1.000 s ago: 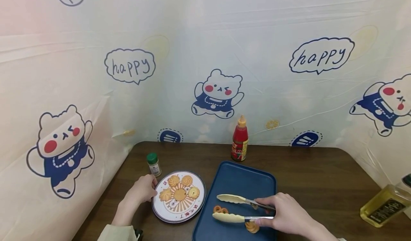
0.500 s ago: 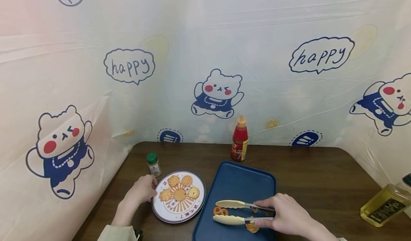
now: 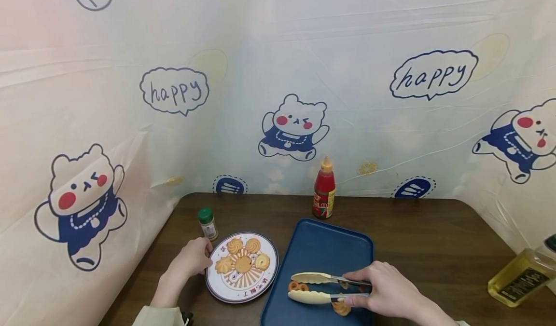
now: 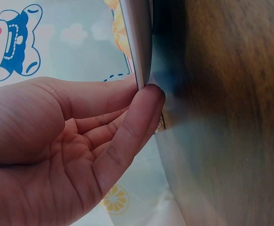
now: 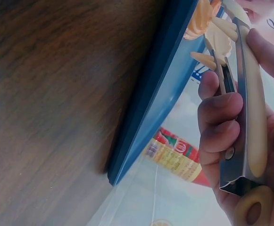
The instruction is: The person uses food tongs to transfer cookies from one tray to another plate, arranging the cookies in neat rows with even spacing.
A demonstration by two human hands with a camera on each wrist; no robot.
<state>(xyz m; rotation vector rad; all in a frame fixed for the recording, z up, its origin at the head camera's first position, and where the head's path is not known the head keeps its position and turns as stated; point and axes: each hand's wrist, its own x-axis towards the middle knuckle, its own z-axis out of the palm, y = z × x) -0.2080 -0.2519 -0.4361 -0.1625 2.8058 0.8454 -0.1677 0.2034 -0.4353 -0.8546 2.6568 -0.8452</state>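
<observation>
My left hand [image 3: 191, 257] pinches the near-left rim of a round white plate [image 3: 220, 283]; in the left wrist view the plate's edge [image 4: 139, 56] sits between thumb and fingertips. Several round, swirled cookies [image 3: 235, 244] lie on the plate. My right hand [image 3: 386, 287] grips kitchen tongs [image 3: 309, 297] with cream tips, its fingers curled round the handles [image 5: 254, 108]. The spread tips stand on either side of a small pretzel [image 3: 298, 286] on the blue tray [image 3: 332, 244]. A swirled cookie [image 3: 341, 309] shows on the tray below the tongs, partly hidden by them.
A green-capped spice jar [image 3: 207, 224] stands just behind the left hand. Behind the tray is a red sauce bottle [image 3: 324, 193]. An oil bottle [image 3: 521, 275] stands at the far right. A printed curtain [image 3: 295, 51] closes off the table's back and sides.
The tongs' tips have come somewhat closer together around the pretzel, the far tip moving nearer. My left hand and the plate have stayed in place.
</observation>
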